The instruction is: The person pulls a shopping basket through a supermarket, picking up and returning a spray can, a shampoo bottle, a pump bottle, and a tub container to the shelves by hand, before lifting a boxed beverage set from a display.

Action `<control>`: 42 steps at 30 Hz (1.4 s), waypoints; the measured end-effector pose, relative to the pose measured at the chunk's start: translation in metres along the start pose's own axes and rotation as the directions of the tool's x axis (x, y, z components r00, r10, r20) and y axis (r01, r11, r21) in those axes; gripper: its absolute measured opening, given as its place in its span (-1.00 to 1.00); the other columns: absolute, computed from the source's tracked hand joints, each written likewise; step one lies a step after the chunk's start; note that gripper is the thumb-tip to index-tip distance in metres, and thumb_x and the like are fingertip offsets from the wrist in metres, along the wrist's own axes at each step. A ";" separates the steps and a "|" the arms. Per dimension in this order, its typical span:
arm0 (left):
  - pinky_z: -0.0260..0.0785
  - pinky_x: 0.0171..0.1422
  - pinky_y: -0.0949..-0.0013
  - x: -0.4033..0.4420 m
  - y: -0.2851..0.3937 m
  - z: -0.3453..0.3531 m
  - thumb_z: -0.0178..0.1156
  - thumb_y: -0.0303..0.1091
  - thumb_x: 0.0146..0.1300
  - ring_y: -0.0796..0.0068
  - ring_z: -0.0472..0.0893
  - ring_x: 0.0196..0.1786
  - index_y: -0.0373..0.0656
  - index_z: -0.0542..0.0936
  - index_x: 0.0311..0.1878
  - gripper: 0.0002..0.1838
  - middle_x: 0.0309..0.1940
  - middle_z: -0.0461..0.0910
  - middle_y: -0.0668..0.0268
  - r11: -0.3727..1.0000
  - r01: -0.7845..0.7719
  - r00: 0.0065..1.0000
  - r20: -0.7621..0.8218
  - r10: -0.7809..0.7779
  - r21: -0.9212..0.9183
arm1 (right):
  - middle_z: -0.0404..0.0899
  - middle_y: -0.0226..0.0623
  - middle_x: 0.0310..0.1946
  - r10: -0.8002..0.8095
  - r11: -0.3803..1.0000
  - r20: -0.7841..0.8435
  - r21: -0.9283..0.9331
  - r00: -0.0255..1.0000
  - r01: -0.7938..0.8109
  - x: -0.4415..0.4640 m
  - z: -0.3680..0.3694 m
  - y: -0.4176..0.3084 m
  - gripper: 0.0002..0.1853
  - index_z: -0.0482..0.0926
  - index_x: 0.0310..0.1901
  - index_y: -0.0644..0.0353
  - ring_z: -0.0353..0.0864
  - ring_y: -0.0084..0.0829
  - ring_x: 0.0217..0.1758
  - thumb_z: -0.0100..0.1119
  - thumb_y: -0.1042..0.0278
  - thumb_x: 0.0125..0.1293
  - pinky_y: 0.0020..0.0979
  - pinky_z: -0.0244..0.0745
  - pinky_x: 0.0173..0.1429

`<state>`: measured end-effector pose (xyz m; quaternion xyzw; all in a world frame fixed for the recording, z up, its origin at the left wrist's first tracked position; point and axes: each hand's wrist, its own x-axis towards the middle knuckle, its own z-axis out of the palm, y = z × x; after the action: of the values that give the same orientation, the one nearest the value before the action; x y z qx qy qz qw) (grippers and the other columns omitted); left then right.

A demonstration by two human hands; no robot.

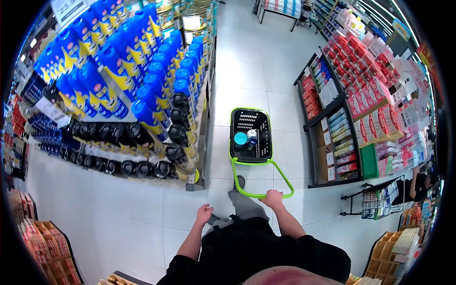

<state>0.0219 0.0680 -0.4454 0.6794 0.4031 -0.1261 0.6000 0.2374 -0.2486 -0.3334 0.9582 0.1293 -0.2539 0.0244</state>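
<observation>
My right hand [272, 198] is closed around the bright green handle [289, 186] of a shopping basket. The black basket [260, 160] with its green rim is out in front of my feet, over the pale tiled floor. Inside it are a round item with a teal top [241, 138] and a white and dark blue item [251, 137], whose kind I cannot make out. My left hand [204, 213] hangs at my side near my leg, fingers loosely bent and apart, with nothing in it.
On the left stands a large display of blue and yellow bottles [109, 92] above black-capped ones [128, 167]. A dark shelf [332, 128] with red and pink boxes lines the right. Behind it, a person [415, 187] is beside a loaded shopping cart [375, 199]. The tiled aisle [240, 66] runs ahead.
</observation>
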 end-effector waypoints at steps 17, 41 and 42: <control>0.52 0.03 0.32 0.130 0.244 0.063 0.32 -0.28 0.25 0.37 0.67 -0.15 -0.22 0.26 0.49 -0.23 -0.08 0.68 0.15 0.979 -0.203 0.976 -0.083 0.202 0.001 | 0.73 -0.07 -0.33 -0.341 0.862 0.009 0.402 0.940 0.309 0.171 -0.066 -0.002 -0.52 0.73 -0.30 0.12 0.73 -0.03 -0.22 0.41 -0.17 -0.04 -0.08 0.65 -0.12; 0.46 0.30 0.19 0.411 0.490 0.115 0.29 -0.15 0.11 0.06 0.66 0.16 -0.08 0.55 0.31 -0.36 0.04 0.69 0.00 0.964 -0.049 0.998 0.046 0.039 0.263 | 0.71 -0.06 -0.32 -0.238 0.927 0.147 0.329 0.960 0.179 0.408 -0.240 0.073 -0.59 0.66 -0.32 0.19 0.69 0.00 -0.19 0.42 -0.01 -0.02 -0.10 0.61 -0.04; 0.46 0.30 0.19 0.418 0.504 0.121 0.29 -0.15 0.11 0.07 0.66 0.15 -0.09 0.56 0.30 -0.37 0.04 0.69 -0.01 0.959 -0.071 0.997 0.060 0.057 0.273 | 0.71 -0.06 -0.33 -0.218 0.936 0.134 0.308 0.967 0.168 0.424 -0.250 0.080 -0.59 0.65 -0.32 0.18 0.69 0.00 -0.18 0.43 0.00 -0.03 -0.10 0.61 -0.04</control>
<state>0.6813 0.1455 -0.3896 0.7655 0.3437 -0.1790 0.5137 0.7331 -0.1978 -0.3261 0.9093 0.1812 -0.3502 -0.1328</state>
